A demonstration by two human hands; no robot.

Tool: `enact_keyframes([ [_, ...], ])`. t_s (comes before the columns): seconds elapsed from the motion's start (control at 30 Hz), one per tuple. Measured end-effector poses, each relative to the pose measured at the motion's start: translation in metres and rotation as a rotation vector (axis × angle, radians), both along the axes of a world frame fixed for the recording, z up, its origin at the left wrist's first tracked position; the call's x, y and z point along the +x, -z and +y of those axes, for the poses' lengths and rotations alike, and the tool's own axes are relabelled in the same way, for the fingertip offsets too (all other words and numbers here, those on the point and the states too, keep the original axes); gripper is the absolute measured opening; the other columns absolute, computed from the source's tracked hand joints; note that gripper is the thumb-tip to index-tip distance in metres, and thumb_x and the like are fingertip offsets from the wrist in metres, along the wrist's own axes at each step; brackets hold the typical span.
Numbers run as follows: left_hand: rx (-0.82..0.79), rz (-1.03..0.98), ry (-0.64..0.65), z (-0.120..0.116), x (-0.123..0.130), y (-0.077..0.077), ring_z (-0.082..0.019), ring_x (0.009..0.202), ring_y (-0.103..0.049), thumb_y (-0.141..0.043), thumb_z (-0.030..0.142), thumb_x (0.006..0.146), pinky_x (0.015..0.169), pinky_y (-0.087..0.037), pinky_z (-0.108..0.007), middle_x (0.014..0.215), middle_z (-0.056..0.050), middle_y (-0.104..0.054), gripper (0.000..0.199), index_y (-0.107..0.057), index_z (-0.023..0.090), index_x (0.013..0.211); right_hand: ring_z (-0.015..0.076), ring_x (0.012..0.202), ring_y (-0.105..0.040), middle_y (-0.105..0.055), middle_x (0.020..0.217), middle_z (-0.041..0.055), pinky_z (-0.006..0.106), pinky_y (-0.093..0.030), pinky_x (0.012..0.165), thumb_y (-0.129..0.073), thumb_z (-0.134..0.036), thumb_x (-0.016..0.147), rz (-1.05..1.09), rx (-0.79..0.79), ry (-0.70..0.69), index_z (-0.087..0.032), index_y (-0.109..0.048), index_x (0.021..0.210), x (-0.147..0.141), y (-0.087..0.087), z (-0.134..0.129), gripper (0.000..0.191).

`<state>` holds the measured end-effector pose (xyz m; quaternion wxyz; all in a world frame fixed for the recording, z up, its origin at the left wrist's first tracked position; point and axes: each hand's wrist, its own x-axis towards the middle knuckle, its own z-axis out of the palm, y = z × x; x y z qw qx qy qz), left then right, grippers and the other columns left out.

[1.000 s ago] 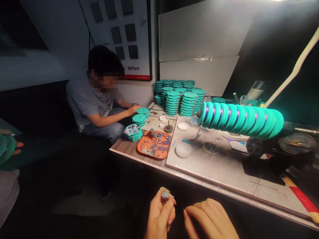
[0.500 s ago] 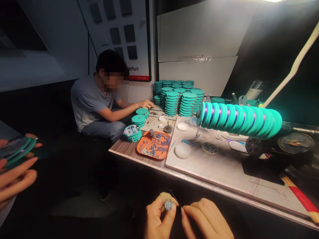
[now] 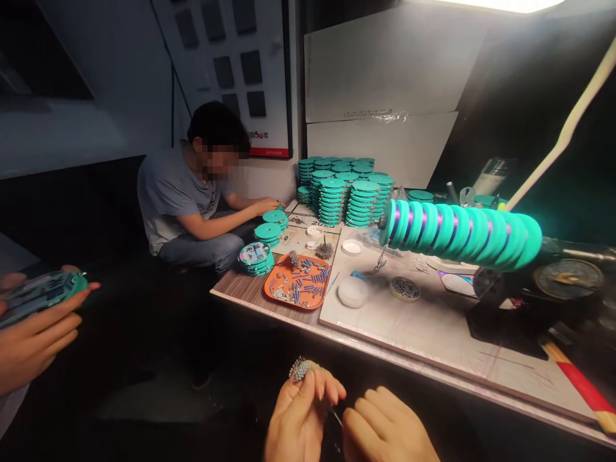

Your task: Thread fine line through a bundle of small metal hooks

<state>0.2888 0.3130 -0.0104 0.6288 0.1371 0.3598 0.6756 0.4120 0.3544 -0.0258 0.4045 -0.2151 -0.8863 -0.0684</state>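
Near the bottom middle, my left hand (image 3: pixel 301 410) is closed, its thumb pressed on a cluster of small silvery metal pieces (image 3: pixel 301 370). A tan cover seems to wrap one of its fingertips. My right hand (image 3: pixel 387 423) is beside it, fingers curled, with the back of the hand facing me. A thin wire-like strand (image 3: pixel 335 417) runs between the two hands, and its right end goes into the right hand's grip. The strand's lower part is lost in the dark. Both hands are in front of the table edge, below the tabletop.
An orange tray (image 3: pixel 298 301) holds small metal parts. Beyond it rise stacks of teal discs (image 3: pixel 363 205). More teal spools (image 3: pixel 462 232) fill a rod on the right. A white lid (image 3: pixel 352 292) and bead dish (image 3: pixel 405 289) lie nearby. A seated person (image 3: pixel 178 192) works opposite; another person's hands (image 3: pixel 43 333) hold spools.
My left hand has turned and shifted left, carrying the metal cluster up and left. My right hand has moved slightly left and down, its fingers more curled. The other person's spools at left tilted and moved right.
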Motion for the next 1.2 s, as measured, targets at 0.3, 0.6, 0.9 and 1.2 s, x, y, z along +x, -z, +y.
enact_keyframes([
  [0.3,-0.058,-0.026,-0.354,0.009,-0.017,-0.024,-0.006,0.047,-0.037,-0.077,0.032,0.058,0.072,-0.051,-0.03,0.048,0.007,-0.038,0.039,-0.043,0.016,0.048,0.0089,0.043,-0.034,-0.039,0.045,-0.004,0.023,-0.025,0.048,-0.034,-0.007,0.085,-0.058,0.047,-0.017,-0.018,-0.039,0.053,0.006,-0.012,0.002,0.034],
  [0.6,-0.155,0.317,0.108,0.004,-0.009,0.001,-0.003,0.042,-0.006,-0.057,0.052,0.073,0.037,-0.007,-0.014,0.047,0.013,-0.021,0.039,-0.036,0.02,0.069,0.0098,0.049,-0.038,-0.046,0.049,-0.0019,0.026,-0.029,0.053,-0.047,-0.016,0.086,0.288,0.018,0.157,-0.016,-0.058,0.07,-0.005,-0.01,-0.003,0.019],
  [0.9,-0.172,0.407,0.197,-0.001,-0.01,0.007,-0.003,0.04,-0.01,-0.054,0.058,0.071,0.035,-0.007,-0.014,0.049,0.012,-0.031,0.043,-0.042,0.019,0.085,0.0087,0.05,-0.031,-0.041,0.048,-0.0014,0.025,-0.024,0.048,-0.054,-0.008,0.078,0.435,-0.056,0.139,-0.014,-0.057,0.066,-0.012,0.001,-0.009,0.014],
  [1.2,-0.184,0.414,0.145,0.001,-0.007,0.012,-0.001,0.037,-0.006,-0.058,0.054,0.071,0.034,-0.006,-0.013,0.044,0.013,-0.027,0.039,-0.039,0.019,0.071,0.0086,0.051,-0.032,-0.044,0.048,-0.0013,0.024,-0.026,0.048,-0.056,-0.005,0.075,0.46,-0.064,0.139,-0.014,-0.058,0.066,-0.013,0.006,-0.009,0.013],
])
